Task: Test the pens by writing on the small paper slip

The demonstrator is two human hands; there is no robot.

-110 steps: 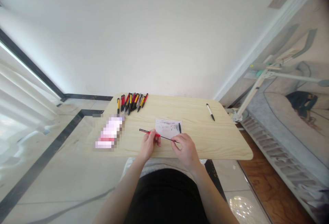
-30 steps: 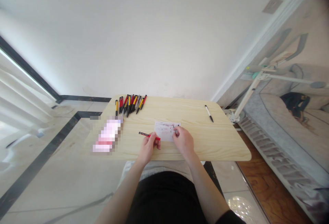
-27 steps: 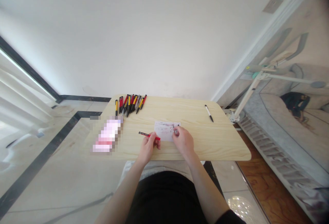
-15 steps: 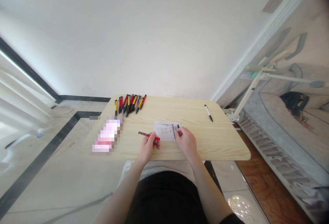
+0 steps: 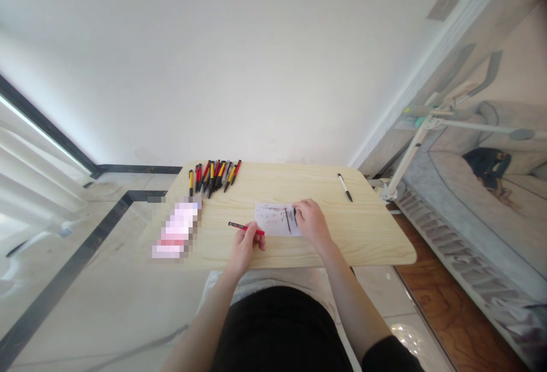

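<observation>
My left hand [image 5: 244,246] is closed around a red pen barrel [image 5: 237,225], held slantwise over the left edge of a white sheet of paper [image 5: 273,231]. Printing or dark marks cover part of this sheet. On its right half lies a thin dark pen refill [image 5: 288,221], with tiny dark bits beside it. My right hand [image 5: 314,224] is at the sheet's upper right corner. Its thumb and fingertips are bent round a small black pen part [image 5: 294,211], mostly covered by the fingers.
Several red, yellow, black and grey pens [image 5: 213,175] lie bunched at the table's back left. A blurred-out phone-like thing [image 5: 177,227] lies at the left. One white and black pen [image 5: 345,187] rests at the back right of the wooden table [image 5: 363,235]. A wall stands behind.
My right hand has moved from beside the refill up and right to the small black part, and the refill lies bare on the sheet. My left hand still holds the red barrel.
</observation>
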